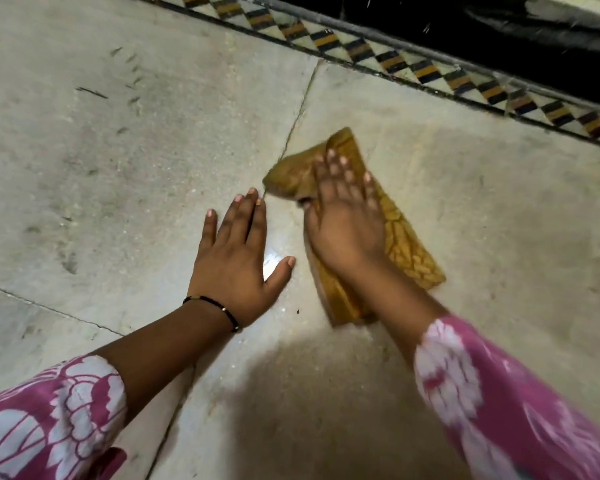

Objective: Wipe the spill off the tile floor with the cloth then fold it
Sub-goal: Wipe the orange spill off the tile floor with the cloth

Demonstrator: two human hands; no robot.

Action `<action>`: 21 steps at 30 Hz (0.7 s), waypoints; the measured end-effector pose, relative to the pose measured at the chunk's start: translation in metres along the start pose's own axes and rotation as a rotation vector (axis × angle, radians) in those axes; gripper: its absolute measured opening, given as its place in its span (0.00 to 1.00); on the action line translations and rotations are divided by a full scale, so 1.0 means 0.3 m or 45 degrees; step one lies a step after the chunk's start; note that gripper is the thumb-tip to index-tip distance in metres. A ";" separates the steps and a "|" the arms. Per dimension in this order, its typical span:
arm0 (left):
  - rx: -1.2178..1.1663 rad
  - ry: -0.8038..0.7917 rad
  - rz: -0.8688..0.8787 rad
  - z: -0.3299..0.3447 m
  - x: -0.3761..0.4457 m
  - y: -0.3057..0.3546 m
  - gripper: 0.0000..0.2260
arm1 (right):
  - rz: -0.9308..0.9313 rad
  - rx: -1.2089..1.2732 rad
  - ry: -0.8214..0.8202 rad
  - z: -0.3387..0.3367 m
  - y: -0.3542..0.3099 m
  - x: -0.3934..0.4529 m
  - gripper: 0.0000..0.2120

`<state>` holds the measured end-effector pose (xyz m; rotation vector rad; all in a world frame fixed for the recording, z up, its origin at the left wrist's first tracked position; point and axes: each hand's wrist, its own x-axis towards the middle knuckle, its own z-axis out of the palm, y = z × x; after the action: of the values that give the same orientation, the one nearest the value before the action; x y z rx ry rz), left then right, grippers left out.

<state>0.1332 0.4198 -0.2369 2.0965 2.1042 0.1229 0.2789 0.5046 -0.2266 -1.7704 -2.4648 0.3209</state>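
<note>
The right hand (347,216) presses flat, fingers spread, on the folded yellow cloth (406,251), whose long axis runs near-to-far. The left hand (238,251), spread and empty, braces on the tile floor (118,168) just beside it.

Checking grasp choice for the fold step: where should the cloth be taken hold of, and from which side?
Probably the far corner of the cloth, pinched from above. It lies flat on the floor, the right hand covers its middle, and that corner stays exposed. The left hand, flat on the tile, is free.
</note>
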 end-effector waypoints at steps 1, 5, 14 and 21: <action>-0.003 0.002 0.002 0.000 0.000 -0.001 0.36 | -0.021 0.010 -0.010 0.004 0.007 -0.082 0.29; -0.018 0.018 0.003 0.002 -0.003 -0.002 0.36 | 0.147 0.010 -0.054 -0.036 0.181 -0.368 0.30; -0.007 0.024 0.004 0.003 -0.005 0.003 0.36 | 0.776 0.048 0.103 -0.107 0.433 -0.112 0.31; 0.016 0.015 -0.003 -0.004 -0.007 0.013 0.37 | 0.216 0.002 0.013 -0.004 0.071 -0.071 0.30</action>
<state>0.1369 0.4179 -0.2349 2.1057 2.1194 0.1228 0.3056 0.4911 -0.2291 -1.9793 -2.3115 0.3256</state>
